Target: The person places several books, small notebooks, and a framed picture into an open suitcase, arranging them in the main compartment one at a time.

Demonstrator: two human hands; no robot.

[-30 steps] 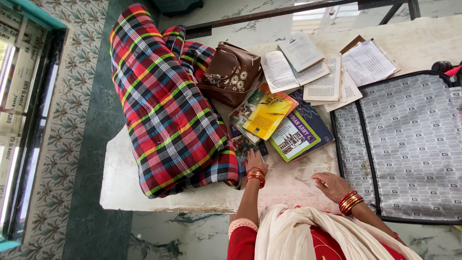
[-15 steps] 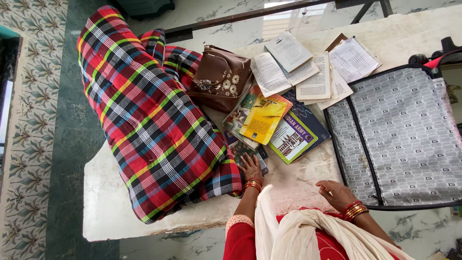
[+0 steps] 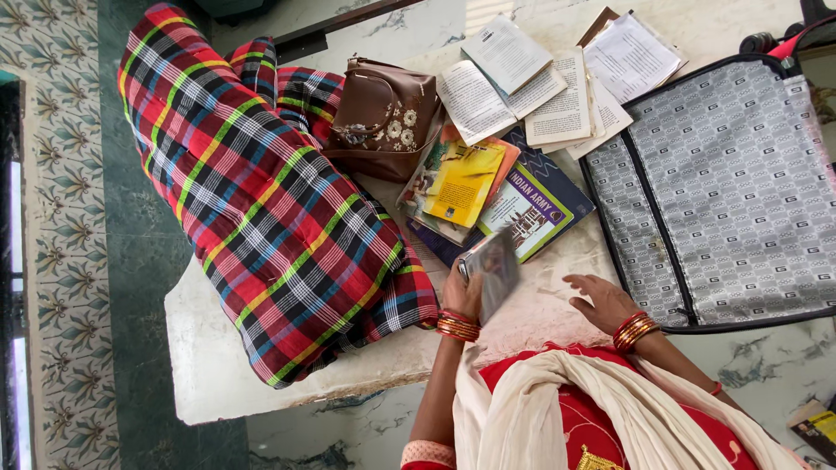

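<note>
My left hand (image 3: pixel 463 300) is closing around a small grey book (image 3: pixel 492 271), lifting it clear of the table (image 3: pixel 218 383); its long axis is tilting from near-right to far-left. My right hand (image 3: pixel 601 300) is hovering flat and empty, fingers spread, just right of the book and near the open suitcase (image 3: pixel 731 174). The book is lying between both hands, with the left gripping it. Just beyond it is sitting the stack of books (image 3: pixel 488 196), and left of that the checked quilt (image 3: pixel 261 200).
</note>
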